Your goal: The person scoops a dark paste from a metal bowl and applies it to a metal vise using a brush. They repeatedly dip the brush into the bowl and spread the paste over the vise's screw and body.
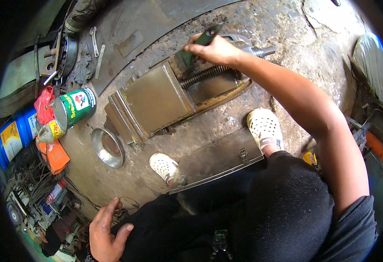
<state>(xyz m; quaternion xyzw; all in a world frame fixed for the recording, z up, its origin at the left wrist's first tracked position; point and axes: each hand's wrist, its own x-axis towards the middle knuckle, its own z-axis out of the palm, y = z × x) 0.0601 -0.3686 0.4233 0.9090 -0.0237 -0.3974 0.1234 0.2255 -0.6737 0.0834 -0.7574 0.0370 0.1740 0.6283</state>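
Head view. Right hand [215, 49] reaching far, fingers closed around a dark green flat handle [208, 36] standing tilted over the far end of a big rusty metal vise [174, 96] lying on the concrete floor [287, 26]. Coarse threaded screw [205, 75] exposed in the vise trough just below the hand, short steel shaft [263, 52] sticking out at the far right end. Broad plain jaw block [154, 102] at the left end, still seated on the vise body, nothing visibly lifted off or lying loose beside it. Judged early to mid stage: handle gripped and set at the screw end, screw still in its channel, vise still in one piece.

Left hand [106, 231] near, at lower left, resting on the dark trouser knee, fingers loosely spread, holding nothing.

Dark metal toolbox [220, 159] with latch, closed, between two white perforated clogs [265, 127], near side of the vise. Shiny metal funnel [107, 147] on the floor left of the vise. Green tin can [76, 107] on its side further left, blue drum [12, 137] and orange container [54, 155] beyond. Spanner [94, 40] on a dark curved steel sheet, far left.
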